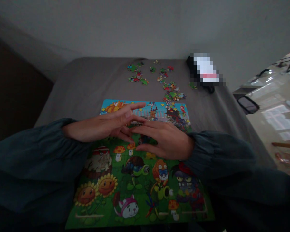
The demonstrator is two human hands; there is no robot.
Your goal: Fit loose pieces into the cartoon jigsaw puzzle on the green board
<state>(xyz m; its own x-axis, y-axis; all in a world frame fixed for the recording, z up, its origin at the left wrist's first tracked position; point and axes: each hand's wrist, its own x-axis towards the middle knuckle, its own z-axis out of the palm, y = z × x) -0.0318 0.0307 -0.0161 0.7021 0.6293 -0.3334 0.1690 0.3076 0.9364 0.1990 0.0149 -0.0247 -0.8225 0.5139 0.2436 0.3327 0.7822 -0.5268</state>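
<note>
A colourful cartoon jigsaw puzzle board (135, 180) lies flat on a grey cloth-covered table (87, 83) in front of me. My left hand (103, 125) hovers over the board's upper middle, fingers stretched and spread, pointing right. My right hand (161, 138) comes in from the right, fingers together and pointing left, fingertips meeting those of the left hand just above the board. Whether a small piece sits between the fingertips is hidden. Both arms wear dark teal sleeves.
Several loose puzzle pieces (169, 87) are scattered on the far part of the table, with another group (136, 75) to the left. A dark object with a blurred patch (205, 72) sits at the far right corner. A glossy floor (275, 106) shows on the right.
</note>
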